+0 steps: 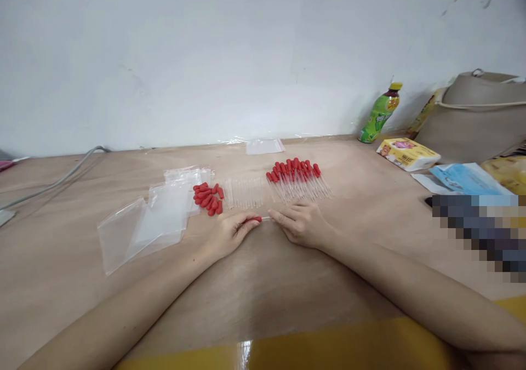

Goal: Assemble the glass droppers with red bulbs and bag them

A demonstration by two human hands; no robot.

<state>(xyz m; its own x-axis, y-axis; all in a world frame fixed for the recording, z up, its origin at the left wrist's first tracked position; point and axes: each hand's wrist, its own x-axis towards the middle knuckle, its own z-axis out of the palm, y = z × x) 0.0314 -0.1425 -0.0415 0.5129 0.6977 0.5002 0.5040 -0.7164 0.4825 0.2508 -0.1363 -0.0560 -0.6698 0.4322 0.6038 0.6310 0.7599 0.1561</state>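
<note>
My left hand [235,232] pinches a red rubber bulb [257,219] between thumb and fingers. A thin clear dropper tube [266,218] runs from the bulb's open end to my right hand [302,225], whose fingers are closed on it. How far the tube sits inside the bulb is hidden. Beyond my left hand lies a heap of loose red bulbs [207,197], and beside it a row of bare clear tubes [243,193]. Past my right hand, several droppers [296,179] with red bulbs on their tubes lie side by side, bulbs toward the wall.
Clear plastic bags [158,216] overlap at the left, and a zip bag [265,147] lies near the wall. A grey cable [61,181] crosses the far left. At the right are a green bottle [380,115], a tissue pack [407,154], a blue packet [468,178] and a grey-brown bag [480,120].
</note>
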